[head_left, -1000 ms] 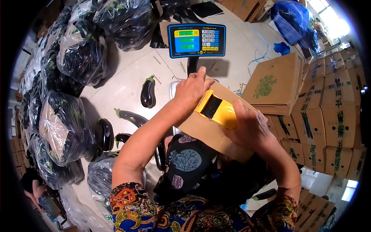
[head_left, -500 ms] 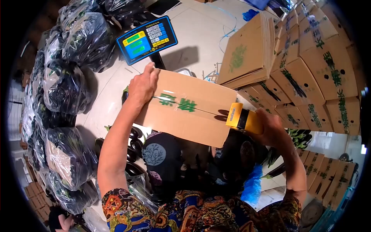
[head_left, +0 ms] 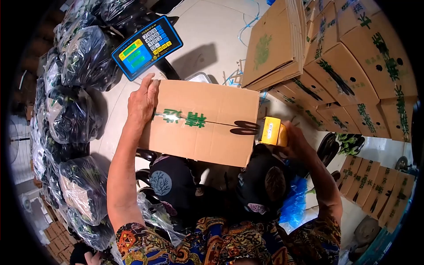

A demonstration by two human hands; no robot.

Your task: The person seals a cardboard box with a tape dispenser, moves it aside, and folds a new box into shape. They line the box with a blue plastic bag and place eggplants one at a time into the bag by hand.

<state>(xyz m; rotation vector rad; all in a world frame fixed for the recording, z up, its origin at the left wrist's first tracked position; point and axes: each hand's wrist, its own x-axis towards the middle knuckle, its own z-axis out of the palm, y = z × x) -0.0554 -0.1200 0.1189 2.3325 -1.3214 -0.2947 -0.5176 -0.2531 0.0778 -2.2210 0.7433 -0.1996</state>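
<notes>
A cardboard box (head_left: 201,143) with green printed characters and dark eggplant shapes on its upper face lies across my knees. My left hand (head_left: 143,102) is closed on its left edge, fingers together at the upper left corner. At the opposite end, my right hand (head_left: 297,140) grips a yellow tape dispenser (head_left: 271,131), whose front is right beside the box's right edge. Whether tape runs from it to the box I cannot make out. The seam between the flaps runs from left to right, with a shiny patch near the characters.
A blue scale display (head_left: 148,46) stands beyond the box. Bags of eggplants (head_left: 73,112) are heaped on the left. Flattened cartons (head_left: 276,46) and stacked boxes (head_left: 340,79) fill the right side. Blue plastic (head_left: 293,201) lies beside my right knee.
The tape dispenser has gone from over the box's right end to just past its right edge, uncovering the printed eggplants. My left hand keeps its hold. The whole view has shifted.
</notes>
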